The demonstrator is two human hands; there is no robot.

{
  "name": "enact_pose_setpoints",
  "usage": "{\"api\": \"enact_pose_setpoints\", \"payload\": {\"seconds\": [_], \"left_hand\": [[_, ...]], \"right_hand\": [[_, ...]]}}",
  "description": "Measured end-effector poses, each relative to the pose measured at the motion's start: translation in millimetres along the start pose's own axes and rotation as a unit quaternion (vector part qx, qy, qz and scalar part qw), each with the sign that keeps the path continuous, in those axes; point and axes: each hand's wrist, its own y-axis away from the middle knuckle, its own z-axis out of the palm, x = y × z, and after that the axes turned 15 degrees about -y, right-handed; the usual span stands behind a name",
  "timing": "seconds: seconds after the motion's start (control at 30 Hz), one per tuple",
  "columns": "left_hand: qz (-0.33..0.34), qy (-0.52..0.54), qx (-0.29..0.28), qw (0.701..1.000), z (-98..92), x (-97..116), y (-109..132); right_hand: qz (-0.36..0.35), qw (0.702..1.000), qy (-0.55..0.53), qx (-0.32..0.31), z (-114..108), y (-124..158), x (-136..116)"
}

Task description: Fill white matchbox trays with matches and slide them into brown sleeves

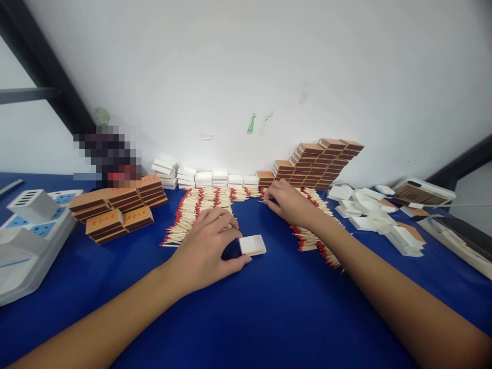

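Note:
A small white matchbox tray [252,244] lies on the blue table, with a few matchsticks apparently along its near side. My left hand [207,246] curves around the tray's left end, thumb at the front and index finger at the back corner. Red-tipped matchsticks [184,220] lie in rows behind and beside that hand. Farther back, my right hand [286,202] has its fingers curled together at the matchsticks by the wall; a match pokes out at its fingertips. More matchsticks [305,238] spread under and beside my right wrist.
Brown matchboxes [319,164] are stacked in steps against the wall; more matchboxes [119,205] stand at left. White trays [219,178] line the wall, and loose trays [369,210] are heaped at right. A power strip [42,230] sits far left, a black device [467,236] far right.

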Motion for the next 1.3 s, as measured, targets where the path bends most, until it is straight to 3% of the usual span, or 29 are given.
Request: {"api": "enact_pose_setpoints", "payload": {"seconds": [0.2,1.3], "left_hand": [[-0.001,-0.002,0.005,1.000,1.2,-2.6,0.7],[-0.007,-0.008,-0.011,1.000,1.6,-2.9,0.3]], "right_hand": [[0.004,0.996,0.079,-0.037,-7.5,0.9,1.8],[-0.013,0.999,0.041,-0.022,-2.0,-2.6,6.0]]}}
